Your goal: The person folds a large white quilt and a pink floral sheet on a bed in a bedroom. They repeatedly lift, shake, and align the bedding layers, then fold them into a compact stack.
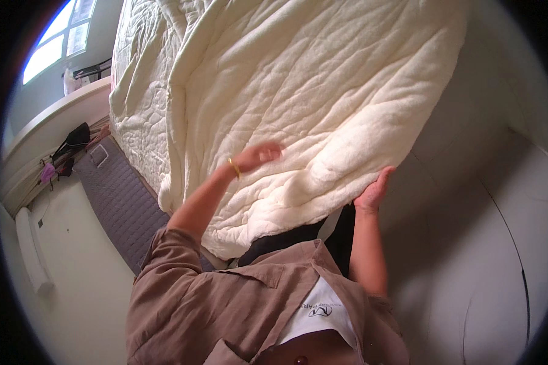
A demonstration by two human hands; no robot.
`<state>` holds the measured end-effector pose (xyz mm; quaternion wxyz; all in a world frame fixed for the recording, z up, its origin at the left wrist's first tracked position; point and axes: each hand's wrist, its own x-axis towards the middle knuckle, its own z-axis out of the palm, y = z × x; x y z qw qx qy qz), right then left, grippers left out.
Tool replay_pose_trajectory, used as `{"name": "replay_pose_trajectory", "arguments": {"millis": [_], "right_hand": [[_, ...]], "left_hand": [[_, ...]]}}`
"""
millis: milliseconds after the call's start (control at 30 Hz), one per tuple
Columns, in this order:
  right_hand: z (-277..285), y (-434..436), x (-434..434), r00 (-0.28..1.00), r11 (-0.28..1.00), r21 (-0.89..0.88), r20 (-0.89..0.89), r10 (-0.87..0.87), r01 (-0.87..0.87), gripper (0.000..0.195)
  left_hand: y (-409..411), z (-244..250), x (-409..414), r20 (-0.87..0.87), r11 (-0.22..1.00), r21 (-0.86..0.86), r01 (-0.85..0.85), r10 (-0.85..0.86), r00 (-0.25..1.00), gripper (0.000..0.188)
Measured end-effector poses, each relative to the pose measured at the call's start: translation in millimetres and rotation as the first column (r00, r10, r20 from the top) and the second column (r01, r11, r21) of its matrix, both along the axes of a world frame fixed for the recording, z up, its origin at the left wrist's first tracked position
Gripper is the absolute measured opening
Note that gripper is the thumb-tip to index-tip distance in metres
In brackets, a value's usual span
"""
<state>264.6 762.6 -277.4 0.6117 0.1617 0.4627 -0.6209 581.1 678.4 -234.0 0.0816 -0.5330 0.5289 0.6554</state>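
Note:
A large cream-coloured padded quilt (pixel 274 100) spreads in front of me, its surface wrinkled and bunched near my body. Over its near part is my left hand (pixel 259 156), blurred, with a yellow bracelet at the wrist; the fingers look loosely bent, and I see nothing in them. At the quilt's near right edge, my right hand (pixel 373 191) holds the border from below, the thumb sticking out to the side and the other fingers hidden by the fabric. More wrinkled cream quilted fabric (pixel 141 105) lies along the left.
A grey quilted pad (pixel 123 196) with a white outlined patch lies left of the quilt. Beyond it are a pale curved ledge (pixel 57 107), a hanging black item (pixel 77 137) and a window (pixel 59 36). Pale floor (pixel 475 228) with a dark cable (pixel 525 292) extends at right.

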Motion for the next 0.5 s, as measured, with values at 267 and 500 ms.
{"name": "replay_pose_trajectory", "arguments": {"millis": [267,500], "right_hand": [[-13,-11,11,0.965,0.963,0.242,-0.201,0.171,-0.12,0.073],[-14,-3,9,0.899,0.956,0.245,-0.362,0.246,-0.163,0.072]], "left_hand": [[-215,-92,65,0.401,0.359,-0.905,0.226,0.548,0.734,0.045],[-245,-137,66,0.534,0.339,-0.843,0.417,0.439,0.723,0.043]]}}
